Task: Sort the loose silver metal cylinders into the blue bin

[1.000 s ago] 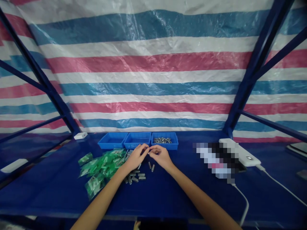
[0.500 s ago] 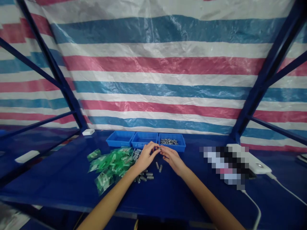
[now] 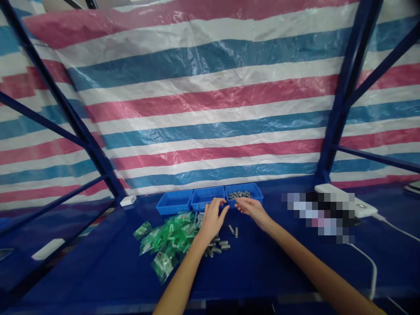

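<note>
My left hand (image 3: 211, 221) is above a pile of small metal cylinders (image 3: 216, 250), its thumb and forefinger curved and apart with nothing visible between them. To its right, just in front of the right blue tray (image 3: 259, 197), my right hand (image 3: 254, 211) has its fingertips pinched together. Whatever they hold, if anything, is too small to make out. Small shiny metal parts (image 3: 239, 195) lie in that tray. Two loose metal cylinders (image 3: 236, 232) rest on the table between my hands. Part of the cylinder pile is hidden behind my left hand and forearm.
Green plastic packets (image 3: 177, 232) are heaped left of my left hand. Two more blue trays, the left one (image 3: 173, 202) and the middle one (image 3: 207, 197), stand in the row. A white device (image 3: 364, 205) with a cable sits at the right, beside a blurred-out object (image 3: 323, 212).
My hands, close together at the fingertips before, have moved apart, the right one toward the right tray. The camera view has tilted and shifted.
</note>
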A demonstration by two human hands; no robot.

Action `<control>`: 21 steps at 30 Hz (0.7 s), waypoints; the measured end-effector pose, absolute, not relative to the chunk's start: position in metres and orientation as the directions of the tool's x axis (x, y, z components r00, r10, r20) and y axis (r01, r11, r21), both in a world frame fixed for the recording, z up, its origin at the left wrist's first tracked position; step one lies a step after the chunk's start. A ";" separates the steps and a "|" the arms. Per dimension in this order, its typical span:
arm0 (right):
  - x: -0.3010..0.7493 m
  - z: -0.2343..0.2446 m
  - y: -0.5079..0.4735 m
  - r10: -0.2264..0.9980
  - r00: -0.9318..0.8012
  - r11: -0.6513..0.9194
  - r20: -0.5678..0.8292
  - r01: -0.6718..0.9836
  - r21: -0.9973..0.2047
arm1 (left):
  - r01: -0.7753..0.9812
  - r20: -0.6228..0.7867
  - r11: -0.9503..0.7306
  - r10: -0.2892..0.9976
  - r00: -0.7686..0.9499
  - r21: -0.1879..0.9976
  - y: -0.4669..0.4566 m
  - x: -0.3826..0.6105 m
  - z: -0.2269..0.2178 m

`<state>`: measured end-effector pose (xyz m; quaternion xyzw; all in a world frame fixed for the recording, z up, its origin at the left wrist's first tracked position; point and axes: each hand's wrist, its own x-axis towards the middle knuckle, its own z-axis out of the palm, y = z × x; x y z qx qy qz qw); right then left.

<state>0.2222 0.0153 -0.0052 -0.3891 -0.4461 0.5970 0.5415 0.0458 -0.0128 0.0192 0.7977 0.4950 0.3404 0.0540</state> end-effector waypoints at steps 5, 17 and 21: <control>0.244 0.001 0.028 0.984 0.126 0.144 0.123 -0.176 -0.974 | 0.805 0.539 -0.475 0.808 0.239 0.356 -0.010 0.035 0.028; 0.264 0.014 0.014 0.931 0.056 0.360 0.361 0.024 -0.932 | 0.869 0.556 -0.411 0.806 0.204 0.276 0.009 0.020 0.014; 0.315 0.019 -0.012 0.862 0.104 0.445 0.496 0.314 -0.839 | 0.874 0.562 -0.416 0.797 0.219 0.249 0.009 0.021 0.016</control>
